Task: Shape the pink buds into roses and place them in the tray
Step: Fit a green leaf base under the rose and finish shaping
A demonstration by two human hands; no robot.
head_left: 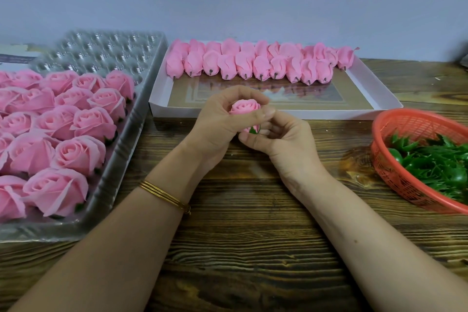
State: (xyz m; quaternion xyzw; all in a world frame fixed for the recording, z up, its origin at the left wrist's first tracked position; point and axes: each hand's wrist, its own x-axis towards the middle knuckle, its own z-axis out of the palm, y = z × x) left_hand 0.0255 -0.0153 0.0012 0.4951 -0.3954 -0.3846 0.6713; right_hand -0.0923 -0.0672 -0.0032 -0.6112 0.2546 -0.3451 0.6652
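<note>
A pink bud (244,107) with a green base sits between both hands above the wooden table. My left hand (222,119) curls its fingers and thumb around the bloom. My right hand (283,143) pinches the bud's underside at the green calyx. The clear plastic tray (119,149) on the left holds several finished pink roses (76,129); its far cups are bare. A white box (379,94) behind my hands carries two rows of unshaped pink buds (253,63) along its far side.
A red mesh basket (395,119) with green calyx pieces (435,162) stands at the right. The wooden table (240,248) stretches toward me under my forearms. A grey wall rises behind the tray and box. A gold bangle circles my left wrist.
</note>
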